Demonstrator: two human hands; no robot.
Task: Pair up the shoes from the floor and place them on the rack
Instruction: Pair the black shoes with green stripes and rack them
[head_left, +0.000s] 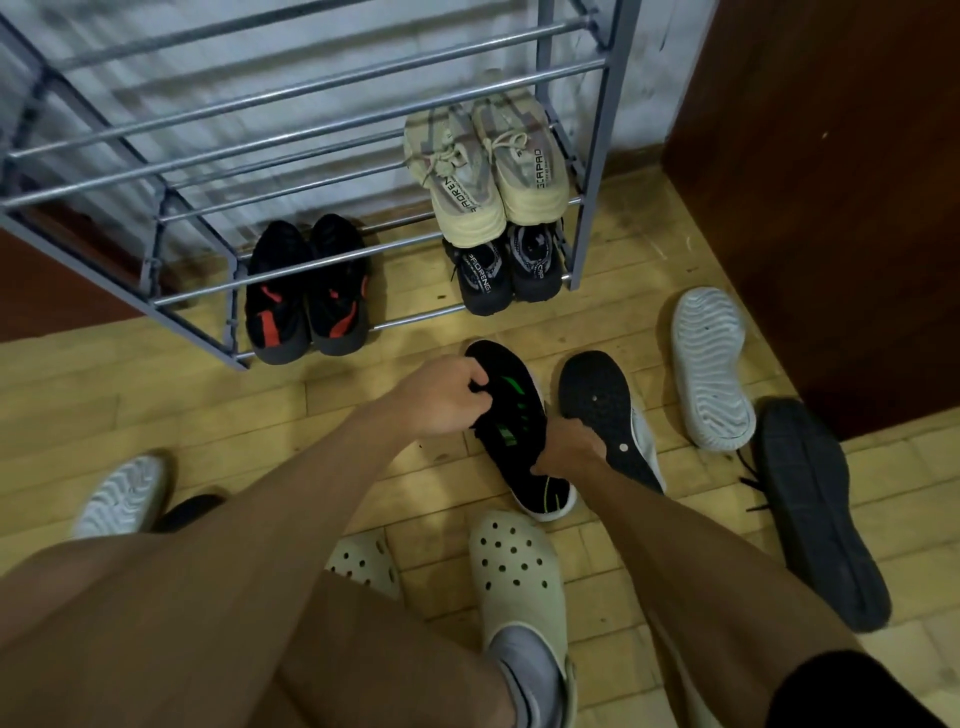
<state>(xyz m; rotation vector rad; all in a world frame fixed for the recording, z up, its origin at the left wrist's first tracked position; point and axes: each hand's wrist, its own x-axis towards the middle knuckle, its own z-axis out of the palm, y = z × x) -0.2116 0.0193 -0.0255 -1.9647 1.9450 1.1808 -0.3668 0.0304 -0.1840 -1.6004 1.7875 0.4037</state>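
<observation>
A black shoe with green stripes (511, 410) lies on the floor in front of the grey metal rack (311, 93). My left hand (441, 397) grips its upper end and my right hand (569, 441) grips its middle. On the rack stand a black and red pair (306, 291), a beige pair (488, 166) and a dark grey pair (506, 270) beneath it. Beside the held shoe lies a sole-up black shoe with a white upper (608, 415).
A white sole-up shoe (709, 369) and a dark sole-up shoe with laces (815, 509) lie at the right by a brown door. Another white sole-up shoe (122, 499) lies at the left. My feet wear cream clogs (517, 577). The floor is yellow tile.
</observation>
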